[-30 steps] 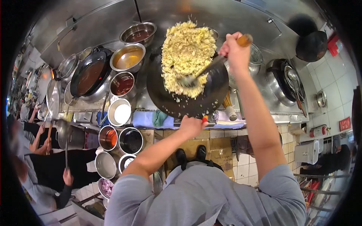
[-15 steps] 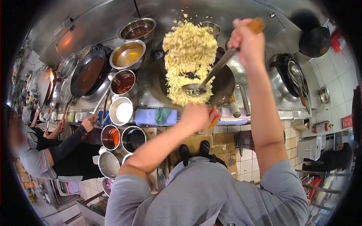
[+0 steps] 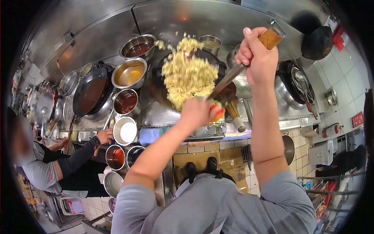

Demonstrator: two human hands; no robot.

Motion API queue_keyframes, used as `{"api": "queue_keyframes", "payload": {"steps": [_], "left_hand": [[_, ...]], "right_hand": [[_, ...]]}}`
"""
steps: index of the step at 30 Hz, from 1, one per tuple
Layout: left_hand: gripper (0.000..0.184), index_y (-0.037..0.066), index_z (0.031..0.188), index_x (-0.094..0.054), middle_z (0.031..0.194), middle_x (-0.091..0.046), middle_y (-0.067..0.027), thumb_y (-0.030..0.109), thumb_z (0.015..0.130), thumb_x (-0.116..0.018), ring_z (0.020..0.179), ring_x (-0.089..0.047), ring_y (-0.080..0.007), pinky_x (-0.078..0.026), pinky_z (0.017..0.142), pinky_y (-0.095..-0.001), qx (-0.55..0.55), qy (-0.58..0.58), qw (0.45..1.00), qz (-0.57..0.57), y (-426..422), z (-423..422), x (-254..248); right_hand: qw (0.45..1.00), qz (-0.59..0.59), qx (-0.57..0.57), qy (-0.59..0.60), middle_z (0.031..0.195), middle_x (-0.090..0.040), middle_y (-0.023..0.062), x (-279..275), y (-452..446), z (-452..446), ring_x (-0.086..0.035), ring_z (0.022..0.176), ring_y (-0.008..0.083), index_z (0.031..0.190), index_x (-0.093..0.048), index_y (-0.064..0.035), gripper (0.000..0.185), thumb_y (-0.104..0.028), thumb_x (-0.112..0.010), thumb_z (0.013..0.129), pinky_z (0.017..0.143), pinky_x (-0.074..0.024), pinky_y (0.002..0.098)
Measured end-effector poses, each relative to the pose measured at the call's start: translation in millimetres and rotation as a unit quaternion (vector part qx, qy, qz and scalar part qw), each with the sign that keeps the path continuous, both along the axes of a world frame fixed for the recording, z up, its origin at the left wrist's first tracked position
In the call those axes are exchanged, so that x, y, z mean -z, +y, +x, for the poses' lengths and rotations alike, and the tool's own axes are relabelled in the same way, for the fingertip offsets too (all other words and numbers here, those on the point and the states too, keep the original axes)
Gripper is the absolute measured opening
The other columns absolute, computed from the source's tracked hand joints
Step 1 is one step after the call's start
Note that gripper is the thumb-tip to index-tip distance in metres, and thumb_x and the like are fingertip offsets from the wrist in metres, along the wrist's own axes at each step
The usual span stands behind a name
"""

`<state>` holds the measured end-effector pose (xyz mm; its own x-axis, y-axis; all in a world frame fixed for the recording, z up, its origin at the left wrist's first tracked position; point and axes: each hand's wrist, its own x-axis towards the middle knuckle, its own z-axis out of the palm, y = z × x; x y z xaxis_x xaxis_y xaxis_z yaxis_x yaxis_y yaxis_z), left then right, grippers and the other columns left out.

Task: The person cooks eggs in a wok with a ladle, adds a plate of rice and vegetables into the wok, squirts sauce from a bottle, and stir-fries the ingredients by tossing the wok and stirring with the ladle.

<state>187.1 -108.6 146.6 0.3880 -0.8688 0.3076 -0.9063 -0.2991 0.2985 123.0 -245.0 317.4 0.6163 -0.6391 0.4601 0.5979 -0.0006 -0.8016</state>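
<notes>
My left hand (image 3: 196, 114) is closed at the near rim of a dark wok (image 3: 156, 91), around its handle, which is mostly hidden; a red and yellow bit shows beside the fingers. Yellow fried rice (image 3: 189, 74) is in the air above the wok and heaped in it, blurred by motion, with loose grains flying at the back. Raised to the right, my right hand (image 3: 261, 54) grips the wooden handle of a ladle (image 3: 230, 82). Its metal shaft slants down left toward the rice, and the bowl end is hidden behind my left hand and the rice.
Left of the wok stand metal bowls of sauce (image 3: 130, 74) and a pot of red-brown liquid (image 3: 126, 102). A bamboo brush (image 3: 235, 115) and a perforated strainer (image 3: 243, 85) lie to the right. A co-worker's hand (image 3: 104, 136) is at the far left near a white-filled pot (image 3: 125, 131).
The wok has tipped and the rice mass has shifted and broken up, scattering toward the back. My left hand moved slightly; the ladle's bowl went out of sight. The co-worker's hand came nearer.
</notes>
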Motion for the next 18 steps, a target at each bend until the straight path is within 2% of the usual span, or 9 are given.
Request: {"api": "queue_keyframes", "payload": {"steps": [3,4,6,7,8,10,13,17,18], "left_hand": [[0.047,0.013,0.07,-0.066,0.059,-0.062,-0.0084,0.05,0.094,-0.051,0.05,-0.058,-0.0289,-0.039,0.058,-0.0436,-0.021,-0.072,0.997,-0.027,-31.0,18.6,81.7],[0.046,0.013,0.073,-0.065,0.061,-0.063,-0.0093,0.05,0.095,-0.05,0.053,-0.058,-0.0282,-0.039,0.066,-0.0463,-0.041,0.008,0.993,-0.112,-26.2,-0.8,115.7],[0.048,0.012,0.078,-0.066,0.068,-0.066,-0.0111,0.05,0.096,-0.044,0.063,-0.065,-0.0284,-0.042,0.08,-0.0489,-0.083,0.028,0.996,0.007,-8.4,-28.4,169.7],[0.049,0.012,0.078,-0.07,0.072,-0.068,-0.0121,0.05,0.096,-0.045,0.069,-0.067,-0.0312,-0.046,0.083,-0.0493,-0.054,0.072,0.986,0.137,8.4,-41.6,162.6],[0.049,0.012,0.078,-0.07,0.072,-0.068,-0.0121,0.05,0.096,-0.045,0.069,-0.067,-0.0312,-0.046,0.083,-0.0493,-0.057,0.072,0.987,0.134,15.3,-48.7,139.4],[0.05,0.012,0.077,-0.074,0.071,-0.069,-0.0123,0.05,0.095,-0.047,0.068,-0.067,-0.0338,-0.049,0.078,-0.0476,0.026,0.009,1.0,-0.011,32.8,-60.7,81.5],[0.049,0.012,0.074,-0.074,0.064,-0.067,-0.0101,0.051,0.093,-0.051,0.061,-0.066,-0.0312,-0.05,0.069,-0.0454,0.004,0.03,0.999,0.022,-5.8,-5.2,5.2],[0.046,0.015,0.064,-0.063,0.056,-0.06,-0.0081,0.05,0.093,-0.051,0.051,-0.058,-0.0256,-0.042,0.065,-0.0412,-0.079,-0.027,0.99,-0.114,-37.3,-17.6,124.5],[0.043,0.014,0.07,-0.065,0.061,-0.064,-0.0083,0.048,0.094,-0.051,0.055,-0.061,-0.0271,-0.04,0.069,-0.0431,-0.096,-0.013,0.994,-0.054,-28.3,-32.8,157.7]], "right_hand": [[0.994,0.007,0.113,-0.005,0.06,-0.049,0.0001,71.0,-4.8,49.2,-0.05,0.046,0.0099,0.087,-0.044,-0.0084,0.022,-0.011,-0.066,0.09,0.04,-0.0401,0.0251],[0.993,0.017,0.115,-0.023,0.059,-0.049,0.0004,105.0,-6.3,61.8,-0.052,0.046,0.0102,0.085,-0.044,-0.0088,0.02,-0.007,-0.063,0.09,0.04,-0.0396,0.0249],[0.994,-0.038,0.091,-0.048,0.059,-0.049,0.001,124.0,-25.4,56.3,-0.049,0.046,0.0094,0.084,-0.044,-0.0094,0.019,-0.007,-0.061,0.091,0.041,-0.0392,0.025],[0.997,-0.022,0.067,-0.031,0.059,-0.049,0.0005,116.6,-26.5,44.8,-0.047,0.046,0.0092,0.083,-0.044,-0.0097,0.018,-0.008,-0.06,0.091,0.042,-0.0391,0.0253],[0.999,-0.007,0.042,-0.014,0.059,-0.048,0.0001,103.8,-29.2,35.3,-0.045,0.046,0.0091,0.083,-0.044,-0.01,0.018,-0.008,-0.06,0.092,0.043,-0.0389,0.0257],[0.993,0.048,0.014,0.106,0.058,-0.046,-0.0011,58.5,-30.4,17.0,-0.042,0.045,0.0089,0.083,-0.045,-0.0102,0.018,-0.01,-0.06,0.092,0.044,-0.0387,0.0267],[0.999,0.01,0.033,-0.013,0.057,-0.045,-0.0017,9.6,-18.3,-6.4,-0.043,0.045,0.0093,0.084,-0.046,-0.0103,0.017,-0.01,-0.061,0.092,0.043,-0.039,0.0268],[0.993,-0.014,0.117,-0.001,0.055,-0.038,-0.0007,108.3,-14.8,49.3,-0.039,0.045,0.011,0.078,-0.04,-0.0094,0.023,-0.008,-0.054,0.096,0.048,-0.042,0.0292],[0.994,-0.013,0.113,-0.002,0.055,-0.038,-0.0007,110.0,-17.1,45.5,-0.039,0.045,0.011,0.078,-0.04,-0.0094,0.023,-0.008,-0.054,0.096,0.048,-0.042,0.0292]]}}
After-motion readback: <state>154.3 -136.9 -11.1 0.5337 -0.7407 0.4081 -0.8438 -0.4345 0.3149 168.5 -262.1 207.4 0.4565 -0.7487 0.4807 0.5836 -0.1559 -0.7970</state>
